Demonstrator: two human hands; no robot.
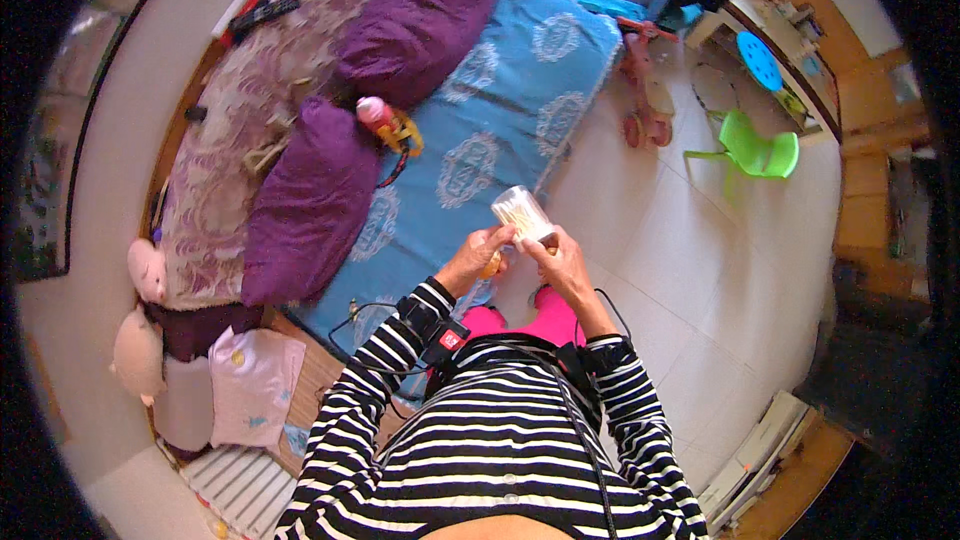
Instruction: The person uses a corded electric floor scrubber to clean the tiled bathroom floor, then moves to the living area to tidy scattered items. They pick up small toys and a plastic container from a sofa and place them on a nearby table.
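Note:
A clear plastic tub of cotton swabs is tilted in front of my body, above the floor beside the sofa. My right hand grips its lower right end, with the thumb along the near side. Close against the tub's left edge is my left hand, its thumb and fingertips at the rim. A small orange thing shows between the fingers of my left hand; what it is cannot be made out. Fingers hide part of the tub's base.
Left of me stretches a sofa with a blue patterned cover and purple cushions. A pink-capped bottle lies on it. Across the tiled floor stand a pink scooter and a green child's chair. Flat boxes lean at lower right.

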